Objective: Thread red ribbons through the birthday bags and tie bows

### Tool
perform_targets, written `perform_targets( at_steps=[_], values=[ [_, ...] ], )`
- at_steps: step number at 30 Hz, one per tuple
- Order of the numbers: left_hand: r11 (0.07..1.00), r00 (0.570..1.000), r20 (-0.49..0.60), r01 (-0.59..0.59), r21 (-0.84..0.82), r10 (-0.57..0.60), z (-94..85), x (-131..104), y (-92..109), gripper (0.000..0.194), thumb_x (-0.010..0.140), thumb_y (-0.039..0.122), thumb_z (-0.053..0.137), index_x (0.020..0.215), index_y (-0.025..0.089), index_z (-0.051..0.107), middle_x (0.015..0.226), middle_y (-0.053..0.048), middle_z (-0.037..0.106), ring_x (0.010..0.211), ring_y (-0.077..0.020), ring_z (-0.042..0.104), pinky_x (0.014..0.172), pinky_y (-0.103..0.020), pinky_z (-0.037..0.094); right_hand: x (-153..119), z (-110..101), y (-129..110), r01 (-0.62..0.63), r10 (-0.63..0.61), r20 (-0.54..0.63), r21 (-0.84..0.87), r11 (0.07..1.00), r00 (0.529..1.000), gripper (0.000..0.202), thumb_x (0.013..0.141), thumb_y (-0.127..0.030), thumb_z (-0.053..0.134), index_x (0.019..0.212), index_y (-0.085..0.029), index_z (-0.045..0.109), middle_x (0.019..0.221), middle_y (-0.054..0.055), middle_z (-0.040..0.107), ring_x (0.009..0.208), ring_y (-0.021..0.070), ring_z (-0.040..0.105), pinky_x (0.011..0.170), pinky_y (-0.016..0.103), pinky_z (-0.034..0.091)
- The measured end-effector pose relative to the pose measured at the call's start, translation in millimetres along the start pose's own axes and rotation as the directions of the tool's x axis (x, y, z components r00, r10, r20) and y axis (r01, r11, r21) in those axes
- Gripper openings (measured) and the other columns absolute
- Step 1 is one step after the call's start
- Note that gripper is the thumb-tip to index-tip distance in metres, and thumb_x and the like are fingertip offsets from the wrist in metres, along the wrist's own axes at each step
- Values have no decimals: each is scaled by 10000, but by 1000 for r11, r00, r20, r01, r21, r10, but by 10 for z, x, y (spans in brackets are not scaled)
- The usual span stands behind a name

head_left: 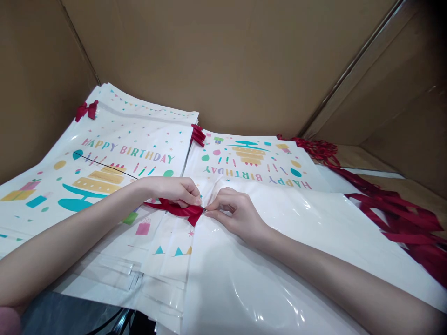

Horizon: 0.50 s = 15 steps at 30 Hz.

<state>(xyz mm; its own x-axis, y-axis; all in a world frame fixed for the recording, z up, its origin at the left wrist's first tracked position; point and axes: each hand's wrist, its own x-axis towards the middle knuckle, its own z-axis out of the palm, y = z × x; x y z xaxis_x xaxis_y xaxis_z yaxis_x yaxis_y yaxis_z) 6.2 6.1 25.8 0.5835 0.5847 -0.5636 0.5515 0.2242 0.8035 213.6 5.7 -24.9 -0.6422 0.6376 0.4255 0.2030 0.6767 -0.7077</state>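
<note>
1. Basically, short glossy red ribbon (179,210) lies mid-scene, over the border between white printed sheets and a blank glossy sheet.
2. Left hand (178,190): fingers curled, clamped on ribbon's upper edge.
3. Right hand (237,211): thumb and forefinger pinched together at ribbon's right end; gripped bit too small to tell. Fingertips of both hands nearly meet.
4. Under right forearm: blank glossy white plastic sheet (265,265).
5. Left: stack of white plastic sheets with pastel HAPPY BIRTHDAY print (104,172); thin black cord (108,166) crosses it toward left wrist.
6. Behind right hand: upside-down white birthday-print sheet (249,160).
7. Far right: tangled dark-red ribbons (401,216).
8. Back: brown cardboard wall (216,60).
</note>
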Motion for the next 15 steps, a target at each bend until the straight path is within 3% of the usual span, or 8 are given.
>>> perform_targets(
  at_steps=[15],
  values=[
    [975, 997, -5, -79, 209, 82, 18, 10, 26, 281, 829, 322, 499, 623, 172, 382, 573, 39, 305, 503, -80, 246, 479, -256, 178, -1, -1, 18, -8, 8, 11, -28, 1000, 1000, 93, 748, -142, 699, 676, -181, 656, 655, 0, 608, 670, 122, 535, 602, 245, 393]
  ],
)
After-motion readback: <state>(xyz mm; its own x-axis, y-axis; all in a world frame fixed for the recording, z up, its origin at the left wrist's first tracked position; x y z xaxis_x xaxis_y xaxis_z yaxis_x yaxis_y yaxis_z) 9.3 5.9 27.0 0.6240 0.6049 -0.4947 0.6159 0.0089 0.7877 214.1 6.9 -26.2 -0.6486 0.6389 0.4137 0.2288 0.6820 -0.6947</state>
